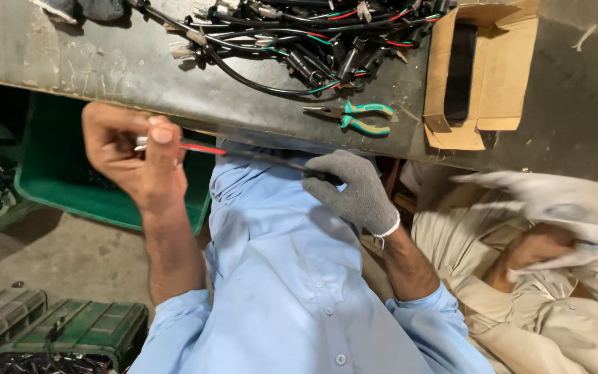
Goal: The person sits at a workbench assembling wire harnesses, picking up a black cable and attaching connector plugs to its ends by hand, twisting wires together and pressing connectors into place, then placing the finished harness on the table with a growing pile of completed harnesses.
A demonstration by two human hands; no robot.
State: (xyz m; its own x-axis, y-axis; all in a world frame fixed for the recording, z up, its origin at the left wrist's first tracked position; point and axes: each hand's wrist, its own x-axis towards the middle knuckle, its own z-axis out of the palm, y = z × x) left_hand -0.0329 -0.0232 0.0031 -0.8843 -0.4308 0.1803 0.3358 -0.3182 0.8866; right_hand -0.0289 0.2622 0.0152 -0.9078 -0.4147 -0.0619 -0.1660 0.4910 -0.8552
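Pinching the connector end of a thin wire lead (243, 154) between thumb and fingers, the bare left hand (136, 156) holds it level below the workbench (105, 66) edge. The lead's long axis runs rightward to the grey-gloved right hand (354, 187), closed around its dark stretch. Green-handled pliers (354, 116) lie on the bench, nearer the right hand.
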